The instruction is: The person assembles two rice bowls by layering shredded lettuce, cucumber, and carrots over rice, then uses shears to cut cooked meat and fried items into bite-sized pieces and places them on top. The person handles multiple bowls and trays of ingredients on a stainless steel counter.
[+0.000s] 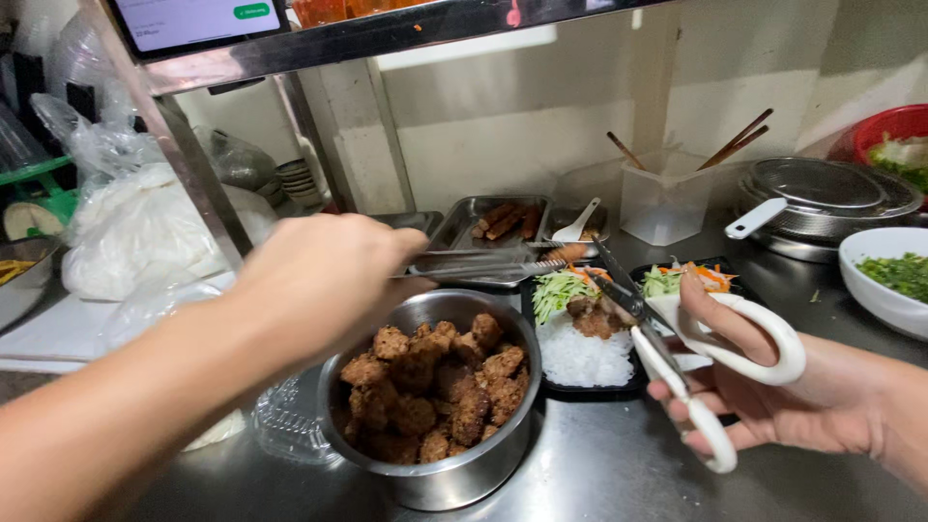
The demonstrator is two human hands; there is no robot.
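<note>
Steel counter [599,464] with near metal bowl of fried meat [435,387]. Left hand [329,275] pinches tongs [483,263]; right hand [754,372] grips open white scissors [677,358] over black rice tray [580,358]. Best cut close above the rice.

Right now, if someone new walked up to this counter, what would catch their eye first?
Probably the round steel bowl of brown fried meat chunks at the front centre of the metal counter. Just above it, the left hand holds long metal tongs out over the black tray of white rice noodles and shredded vegetables. At the right, the right hand holds white-handled scissors over that tray.
</note>
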